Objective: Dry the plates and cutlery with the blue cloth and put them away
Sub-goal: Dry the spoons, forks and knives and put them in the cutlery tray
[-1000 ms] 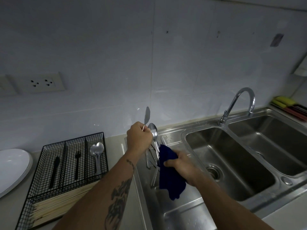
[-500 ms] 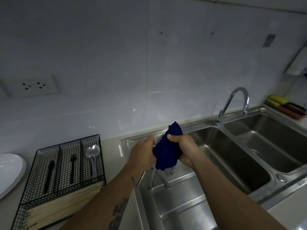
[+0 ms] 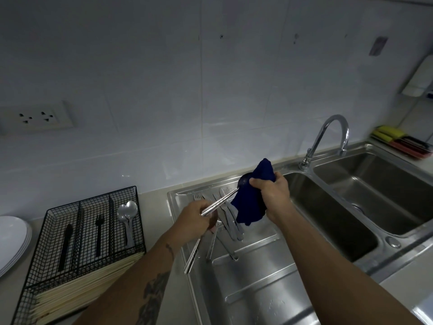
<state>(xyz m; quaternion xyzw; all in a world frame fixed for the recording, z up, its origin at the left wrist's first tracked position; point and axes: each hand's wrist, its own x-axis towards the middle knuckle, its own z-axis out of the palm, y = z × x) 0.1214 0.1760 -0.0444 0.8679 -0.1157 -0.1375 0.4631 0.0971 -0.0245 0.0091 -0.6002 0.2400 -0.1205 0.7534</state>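
Two hands share one spoon (image 3: 228, 197) above the draining board (image 3: 253, 277). Our left hand (image 3: 195, 220) clenches the handle end, keeping it steady and angled up to the right, while our right hand (image 3: 273, 195) grasps the blue cloth (image 3: 251, 202) bunched round the bowl, so the wiping pressure has something firm to work against. Holding the spoon over the board seems sensible: any drips land on steel rather than on the table (image 3: 159, 200).

Several wet pieces of cutlery (image 3: 230, 221) lie on the board below our hands, waiting their turn. To the left, the black wire tray (image 3: 77, 245) stands on the table with two dried spoons (image 3: 126, 213) in its right compartment, close enough for an easy drop-off, and white plates (image 3: 11, 238) are stacked at the far left edge.

Half a second ago the cloth covered the piece almost entirely and both hands sat close together; now the hands have drawn apart and the handle shows bare between them. A second ago our left hand held the pieces upright with the cloth hanging low beside them.
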